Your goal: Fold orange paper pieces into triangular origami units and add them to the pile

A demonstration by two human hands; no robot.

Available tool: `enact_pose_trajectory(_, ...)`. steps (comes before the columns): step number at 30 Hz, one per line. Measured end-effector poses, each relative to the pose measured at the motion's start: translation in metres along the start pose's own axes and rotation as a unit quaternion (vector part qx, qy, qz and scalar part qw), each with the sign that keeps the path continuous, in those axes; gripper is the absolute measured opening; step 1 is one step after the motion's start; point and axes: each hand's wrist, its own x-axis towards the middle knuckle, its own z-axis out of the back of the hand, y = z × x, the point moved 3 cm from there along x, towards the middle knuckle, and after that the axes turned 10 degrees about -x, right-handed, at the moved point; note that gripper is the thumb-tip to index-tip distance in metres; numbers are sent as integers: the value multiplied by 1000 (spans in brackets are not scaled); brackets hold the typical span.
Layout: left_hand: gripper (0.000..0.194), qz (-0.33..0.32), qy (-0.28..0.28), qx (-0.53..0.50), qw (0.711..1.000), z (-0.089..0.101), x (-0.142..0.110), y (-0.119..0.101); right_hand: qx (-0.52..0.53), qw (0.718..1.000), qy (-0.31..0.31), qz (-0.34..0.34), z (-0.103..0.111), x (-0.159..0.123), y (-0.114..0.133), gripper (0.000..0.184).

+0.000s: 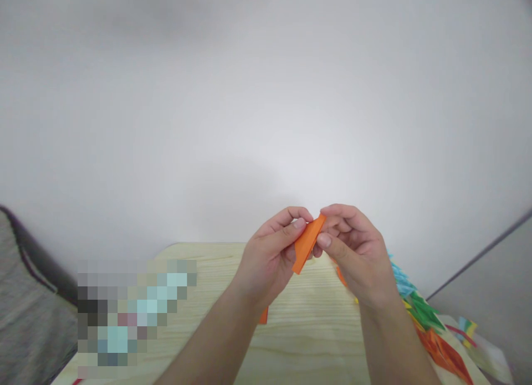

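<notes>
A folded piece of orange paper [306, 244] is held up above the table, tilted, between my two hands. My left hand [276, 244] pinches its left side, with the thumb lying along the near face. My right hand [353, 249] has its fingertips on the upper right edge and its thumb beside the lower part of that edge. Another flat orange piece [263, 317] lies on the table, mostly covered by my left wrist. More orange paper [341, 275] shows behind my right hand, partly hidden.
The light wood-grain table [307, 340] stands against a white wall [266, 97]. Along its right edge lie blue [401, 280], green [424, 313] and red-orange [444, 352] folded papers. A clear plastic bag [488, 354] is beyond them. A blurred-out patch covers the left side; grey fabric [25, 307] is farther left.
</notes>
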Motion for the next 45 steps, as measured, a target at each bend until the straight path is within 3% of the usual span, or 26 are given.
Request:
enact_pose_trajectory(15,12,-4,-20,6,1000,2,-5,-2,-4,1000,12,-5,-2,0,1,31)
enact_pose_trajectory(24,14,-88,-17,217,972,1,-8,-7,-42,998,-9,-55,2,-2,-6,29)
enact_pose_trajectory(33,18,-105,48,151,982,0,-14,-15,40,997,-16,-60,4,-1,-11,23)
enact_pose_trajectory(38,12,-139,40,190,971,1,-12,-14,69,996,-16,-58,3,-1,-9,21)
enact_pose_trajectory(45,13,-163,18,279,946,-1,-10,-16,0,998,-34,-60,4,0,-6,23)
